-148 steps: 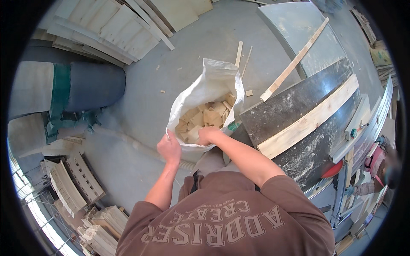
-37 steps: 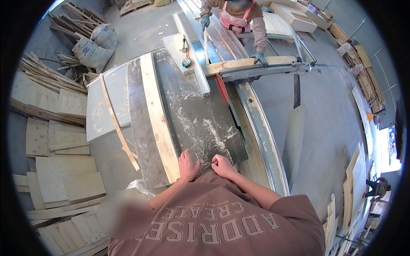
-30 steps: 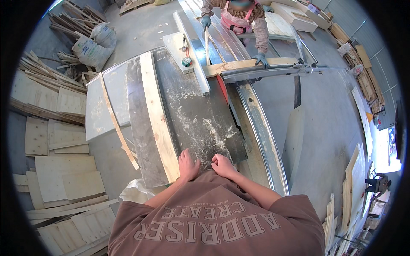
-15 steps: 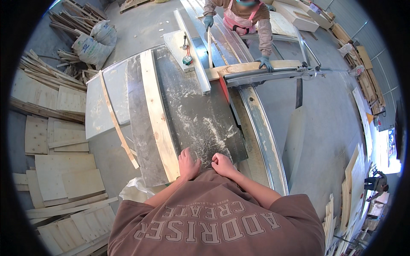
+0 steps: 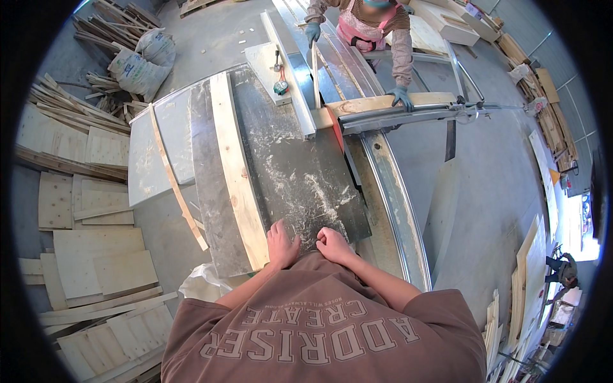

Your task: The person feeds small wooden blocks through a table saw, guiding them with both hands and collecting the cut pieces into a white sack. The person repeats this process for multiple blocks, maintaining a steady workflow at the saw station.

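Observation:
My left hand (image 5: 282, 245) rests at the near edge of the dark saw table (image 5: 287, 169), its fingers stretched loosely over sawdust, with nothing visible in them. Beside it, my right hand (image 5: 334, 245) lies on the same edge with its fingers curled in and nothing showing in them. Just left of my left hand is the near end of a long pale plank (image 5: 237, 172), lying lengthwise on the table. Across the table, a co-worker in a pink apron presses a gloved hand (image 5: 401, 99) on a wooden board (image 5: 373, 104) along a metal crosscut fence (image 5: 389, 117). The other glove holds a thin stick (image 5: 315, 73).
A metal rip fence (image 5: 290, 83) crosses the far table, next to a white panel (image 5: 260, 59) carrying a small green-and-red tool (image 5: 280, 86). A red guard (image 5: 336, 129) stands by the board. One thin strip (image 5: 175, 172) overhangs the left. Panels (image 5: 99, 255) and sacks (image 5: 143, 64) lie left.
The co-worker's board, the crosscut fence and the glove on the board have shifted slightly nearer and to the right. My hands have stayed in place.

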Motion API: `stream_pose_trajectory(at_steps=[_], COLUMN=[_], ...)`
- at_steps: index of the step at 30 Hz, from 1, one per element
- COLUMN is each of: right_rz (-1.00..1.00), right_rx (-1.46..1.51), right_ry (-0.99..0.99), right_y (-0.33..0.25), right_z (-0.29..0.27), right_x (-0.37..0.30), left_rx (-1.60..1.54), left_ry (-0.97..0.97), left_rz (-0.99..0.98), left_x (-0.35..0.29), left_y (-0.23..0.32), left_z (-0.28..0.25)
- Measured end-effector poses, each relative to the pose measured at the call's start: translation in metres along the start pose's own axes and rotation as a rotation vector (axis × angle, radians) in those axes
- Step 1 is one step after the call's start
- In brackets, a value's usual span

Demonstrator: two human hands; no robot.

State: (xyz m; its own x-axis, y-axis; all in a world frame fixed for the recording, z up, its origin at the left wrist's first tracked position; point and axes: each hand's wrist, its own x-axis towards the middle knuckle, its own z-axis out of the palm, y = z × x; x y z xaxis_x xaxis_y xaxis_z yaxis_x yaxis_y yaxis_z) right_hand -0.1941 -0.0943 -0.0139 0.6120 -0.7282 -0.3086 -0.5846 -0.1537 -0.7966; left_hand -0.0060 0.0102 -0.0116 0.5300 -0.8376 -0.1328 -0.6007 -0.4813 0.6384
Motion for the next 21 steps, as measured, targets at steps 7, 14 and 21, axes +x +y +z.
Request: stream_pose_trajectory(at_steps=[7,14,21], right_rz=[0.019,0.034,0.087], right_rx=[-0.003,-0.022,-0.404], right_ry=[-0.008,-0.009,-0.283], right_y=[0.0,0.006,0.109], right_z=[0.0,-0.009,-0.006], right_x=[0.0,-0.006,-0.036], left_rx=[-0.001,0.002,-0.013], left_ry=[0.01,0.012,-0.007], left_rz=[0.01,0.013,-0.054], left_x=[0.0,-0.002,-0.009], left_y=[-0.004,-0.001,-0.004], left_z=[0.005,0.002,0.004])
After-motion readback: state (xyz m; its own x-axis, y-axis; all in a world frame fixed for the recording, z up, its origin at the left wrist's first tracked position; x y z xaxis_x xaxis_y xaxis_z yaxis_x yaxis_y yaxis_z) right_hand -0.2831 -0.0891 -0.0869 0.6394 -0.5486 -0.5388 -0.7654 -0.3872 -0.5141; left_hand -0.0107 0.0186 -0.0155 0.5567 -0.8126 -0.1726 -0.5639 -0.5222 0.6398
